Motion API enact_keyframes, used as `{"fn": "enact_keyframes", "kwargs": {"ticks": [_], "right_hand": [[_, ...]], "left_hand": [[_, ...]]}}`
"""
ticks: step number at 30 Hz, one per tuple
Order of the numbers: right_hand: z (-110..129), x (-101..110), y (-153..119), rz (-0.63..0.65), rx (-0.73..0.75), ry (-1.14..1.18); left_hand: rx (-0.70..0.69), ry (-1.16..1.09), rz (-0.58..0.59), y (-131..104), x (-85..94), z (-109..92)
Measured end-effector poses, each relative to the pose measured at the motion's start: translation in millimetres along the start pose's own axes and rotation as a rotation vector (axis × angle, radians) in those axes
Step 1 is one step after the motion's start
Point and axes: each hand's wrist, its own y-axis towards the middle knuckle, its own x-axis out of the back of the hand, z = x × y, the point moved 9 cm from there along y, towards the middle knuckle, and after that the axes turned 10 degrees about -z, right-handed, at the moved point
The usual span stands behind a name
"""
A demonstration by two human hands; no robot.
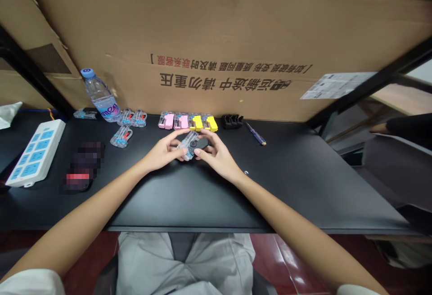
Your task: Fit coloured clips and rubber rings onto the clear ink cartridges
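Observation:
A small clear plastic device (185, 142) with light blue inside is held over the desk between both hands. My left hand (165, 151) is closed on its left side, thumb in front and fingers behind. My right hand (218, 154) grips its right side, thumb against the lower edge by a dark grey part (199, 144). Whether this grey part is fixed to the clear body I cannot tell. Just behind the hands stand similar clear devices, with pink covers (168, 121) on two and yellow covers (211, 123) on two more.
Several uncovered clear devices (121, 136) lie at left by a water bottle (103, 97). A black plastic part (232, 121) and a screwdriver (256, 134) lie at right. A power strip (37, 151) and a blurred dark object (84, 164) are far left. Cardboard (216, 29) walls the desk's back.

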Motion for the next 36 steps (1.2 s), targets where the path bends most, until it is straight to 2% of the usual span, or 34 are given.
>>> {"fn": "enact_keyframes", "kwargs": {"ticks": [5,7,10,14,17,22,28,30,34,36], "right_hand": [[36.3,9.0,-4.9,-0.044,0.37,-0.296],[38.7,16.2,-3.9,-0.13,0.407,-0.382],[26.2,26.6,1.3,-0.238,0.292,-0.334],[4.9,17.3,5.4,-0.141,0.082,-0.133],[1.4,14.8,6.8,-0.111,0.009,-0.058],[1.8,29.8,10.2,-0.228,-0.012,-0.011],[1.7,3.7,3.6,0.002,-0.008,-0.146],[5.3,8.3,4.7,-0.048,0.007,-0.116],[8.2,31.0,9.0,-0.252,0.01,0.003],[9.0,29.0,8.5,-0.236,0.012,-0.026]], "left_hand": [[0.166,-0.175,-0.035,1.9,4.4,3.9],[0.184,-0.237,-0.033,3.1,4.0,5.4],[0.123,-0.191,-0.044,5.2,3.7,3.9],[0.028,0.078,-0.07,4.2,2.0,-1.6],[-0.012,0.142,-0.067,2.6,0.7,-9.5],[-0.086,0.171,-0.136,1.7,9.6,-21.4],[-0.091,0.322,-0.024,-2.8,-4.2,-14.4],[-0.118,0.326,-0.044,-2.4,-2.5,-18.4],[-0.166,0.222,-0.169,-0.5,11.1,-29.7],[-0.186,0.249,-0.197,-1.4,12.5,-31.6]]}}
